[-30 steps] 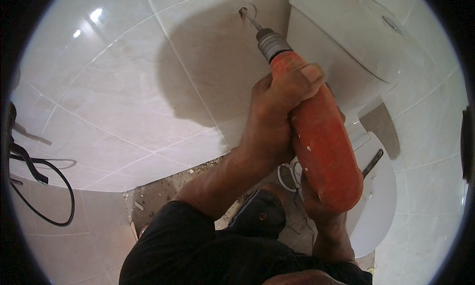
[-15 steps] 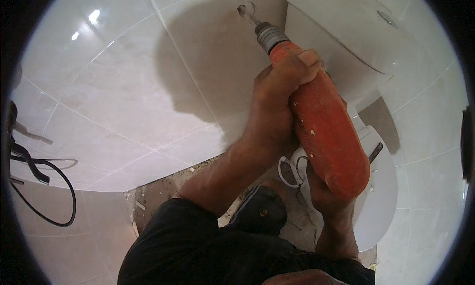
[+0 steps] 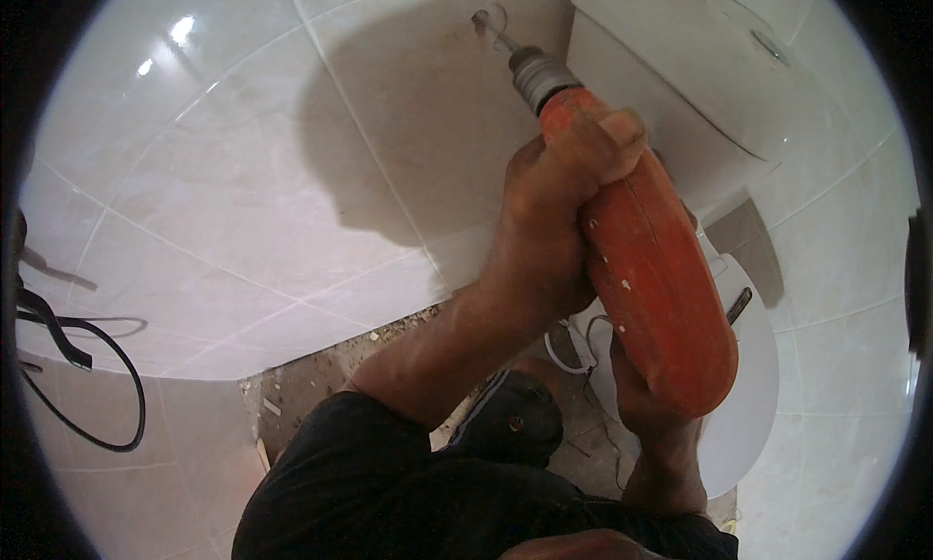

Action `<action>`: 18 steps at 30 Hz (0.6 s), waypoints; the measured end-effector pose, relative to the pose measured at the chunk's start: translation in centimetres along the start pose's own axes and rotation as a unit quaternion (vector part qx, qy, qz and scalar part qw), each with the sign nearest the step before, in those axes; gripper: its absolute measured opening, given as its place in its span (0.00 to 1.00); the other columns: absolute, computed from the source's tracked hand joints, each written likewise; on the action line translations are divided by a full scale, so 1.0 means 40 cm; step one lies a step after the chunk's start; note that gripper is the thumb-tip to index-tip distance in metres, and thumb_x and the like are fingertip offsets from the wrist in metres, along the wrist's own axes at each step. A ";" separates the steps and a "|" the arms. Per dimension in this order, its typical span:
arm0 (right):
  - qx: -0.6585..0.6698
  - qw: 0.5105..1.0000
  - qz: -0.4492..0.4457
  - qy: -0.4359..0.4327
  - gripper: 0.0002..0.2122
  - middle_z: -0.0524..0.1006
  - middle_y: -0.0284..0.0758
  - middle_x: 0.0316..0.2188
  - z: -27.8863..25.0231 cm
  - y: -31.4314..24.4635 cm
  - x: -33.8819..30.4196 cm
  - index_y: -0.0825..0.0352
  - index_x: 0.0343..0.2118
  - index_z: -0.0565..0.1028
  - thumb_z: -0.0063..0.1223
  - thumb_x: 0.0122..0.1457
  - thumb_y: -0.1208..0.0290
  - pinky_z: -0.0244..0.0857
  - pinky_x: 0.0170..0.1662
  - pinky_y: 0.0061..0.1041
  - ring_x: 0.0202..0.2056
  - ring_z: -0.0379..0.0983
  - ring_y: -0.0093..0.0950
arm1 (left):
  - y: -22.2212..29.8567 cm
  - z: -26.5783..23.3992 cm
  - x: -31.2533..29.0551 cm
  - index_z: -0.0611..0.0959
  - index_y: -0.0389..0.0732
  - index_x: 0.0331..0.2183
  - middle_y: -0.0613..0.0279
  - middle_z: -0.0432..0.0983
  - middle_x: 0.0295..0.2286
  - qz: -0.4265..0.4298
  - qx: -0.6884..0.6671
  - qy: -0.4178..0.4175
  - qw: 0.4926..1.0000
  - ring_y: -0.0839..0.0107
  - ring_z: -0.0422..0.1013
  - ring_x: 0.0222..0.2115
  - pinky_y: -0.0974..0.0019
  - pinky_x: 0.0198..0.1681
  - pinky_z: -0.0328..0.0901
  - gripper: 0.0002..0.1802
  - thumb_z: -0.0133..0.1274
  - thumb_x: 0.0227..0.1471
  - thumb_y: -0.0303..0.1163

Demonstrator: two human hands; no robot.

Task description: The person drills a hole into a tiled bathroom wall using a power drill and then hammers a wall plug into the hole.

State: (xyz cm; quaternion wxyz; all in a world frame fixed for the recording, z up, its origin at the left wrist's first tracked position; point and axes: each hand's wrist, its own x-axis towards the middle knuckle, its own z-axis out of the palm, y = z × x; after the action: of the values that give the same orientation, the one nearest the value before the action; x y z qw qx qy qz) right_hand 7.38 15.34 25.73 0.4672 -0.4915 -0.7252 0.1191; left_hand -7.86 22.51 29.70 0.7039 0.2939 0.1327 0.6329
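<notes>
A worn orange-red rotary hammer drill [image 3: 666, 278] slants up and left toward the tiled wall [image 3: 233, 200]. Its grey chuck [image 3: 540, 77] holds a thin drill bit [image 3: 501, 38]. The bit's tip meets a small dark hole [image 3: 479, 18] in a tile, beside a round mark; how deep it sits is hidden. My left hand [image 3: 573, 171] wraps round the front of the drill body, just behind the chuck. At the drill's rear, my right hand [image 3: 646, 390] is closed on the handle underneath, its fingers mostly covered by the housing.
A white toilet cistern [image 3: 671, 64] stands close to the chuck, with the pale toilet lid [image 3: 748, 395] below the drill. A dark slim object [image 3: 742, 305] lies on the lid. Black cable [image 3: 142, 404] loops at the far left. Rubble [image 3: 301, 390] litters the floor along the wall.
The drill body and both hands have shifted slightly right and down in the picture. The bit's tip stays at the hole, and both hands keep their hold.
</notes>
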 end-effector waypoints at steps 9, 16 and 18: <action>-0.039 0.998 -0.049 -0.008 0.32 0.82 0.42 0.38 -0.016 0.013 -0.006 0.72 0.49 0.76 0.77 0.41 0.63 0.74 0.42 0.31 0.39 0.82 0.36 | -0.004 -0.003 0.016 0.77 0.36 0.33 0.59 0.74 0.27 0.002 -0.012 -0.002 1.000 0.68 0.73 0.26 0.63 0.33 0.69 0.21 0.57 0.53 0.46; -0.019 0.998 -0.032 -0.054 0.19 0.82 0.43 0.40 -0.025 -0.015 0.020 0.71 0.49 0.77 0.65 0.52 0.79 0.73 0.43 0.32 0.41 0.82 0.39 | 0.004 0.004 0.004 0.77 0.35 0.33 0.55 0.74 0.27 -0.007 -0.020 0.002 1.000 0.66 0.74 0.26 0.62 0.31 0.70 0.21 0.57 0.53 0.45; -0.021 0.998 -0.023 -0.046 0.19 0.82 0.43 0.41 -0.045 -0.022 0.020 0.71 0.49 0.77 0.64 0.53 0.78 0.73 0.43 0.33 0.41 0.82 0.40 | -0.007 0.005 0.022 0.77 0.34 0.33 0.54 0.74 0.27 0.000 -0.028 -0.029 0.999 0.66 0.74 0.25 0.62 0.31 0.70 0.21 0.57 0.53 0.45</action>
State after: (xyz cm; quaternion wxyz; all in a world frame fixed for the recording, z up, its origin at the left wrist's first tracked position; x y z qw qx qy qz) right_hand 8.21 15.07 27.68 0.4258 -0.4788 -0.7590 0.1154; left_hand -7.38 23.29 29.84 0.7156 0.2922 0.0944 0.6274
